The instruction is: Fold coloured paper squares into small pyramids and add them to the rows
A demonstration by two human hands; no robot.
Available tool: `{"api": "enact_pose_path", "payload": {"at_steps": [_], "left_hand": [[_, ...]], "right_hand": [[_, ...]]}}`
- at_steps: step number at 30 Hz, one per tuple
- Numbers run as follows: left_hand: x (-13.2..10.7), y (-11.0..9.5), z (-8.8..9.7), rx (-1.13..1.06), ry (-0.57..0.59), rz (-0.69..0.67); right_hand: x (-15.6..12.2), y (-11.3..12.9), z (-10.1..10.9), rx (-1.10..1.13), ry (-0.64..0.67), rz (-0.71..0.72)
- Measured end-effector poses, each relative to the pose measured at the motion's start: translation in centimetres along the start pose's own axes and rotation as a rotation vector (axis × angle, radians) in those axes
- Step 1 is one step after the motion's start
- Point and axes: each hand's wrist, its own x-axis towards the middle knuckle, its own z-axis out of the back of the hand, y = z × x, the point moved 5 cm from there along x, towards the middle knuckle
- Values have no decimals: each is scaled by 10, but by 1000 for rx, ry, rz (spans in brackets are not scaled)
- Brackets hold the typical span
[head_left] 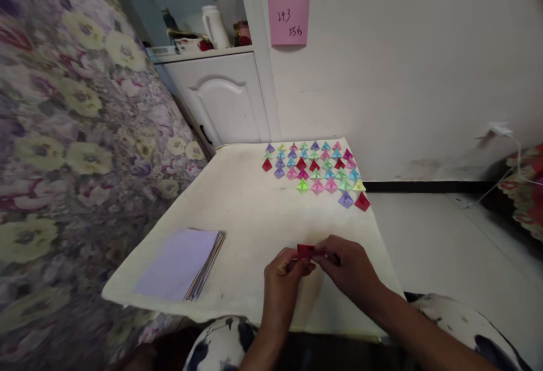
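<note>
A small piece of folded red paper (305,251) is held between my two hands above the near right part of the table. My left hand (285,272) pinches its left side with thumb and fingers. On the right side, the fingers of my right hand (345,263) close on its other edge. My fingers cover much of the paper, so its full shape is hidden. Farther back, rows of small folded paper pieces (317,185) in red, pink, purple, blue, green and yellow lie on the table.
The cream-covered table (237,201) stands against the wall. At its left front lies a stack of coloured paper (182,263), a lilac sheet on top. A floral curtain (85,162) hangs along the left. A pink note (289,16) is on the wall beside a white cabinet (220,94).
</note>
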Motion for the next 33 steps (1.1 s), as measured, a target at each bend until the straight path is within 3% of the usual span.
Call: {"api": "enact_pose_path", "payload": {"at_steps": [12,18,27,33], "left_hand": [[-1,-3,-1,96,16,-113],[-2,-5,-7,19,94,-69],[-4,-6,-10,137,175,-112],[-5,-2,-12,74,229,-77]], "right_hand": [[0,0,-15,344,212,-153],[4,2,-9,245,142,-64],[5,-1,-12,208,216,-6],[7,-3,-11,138,188,29]]}}
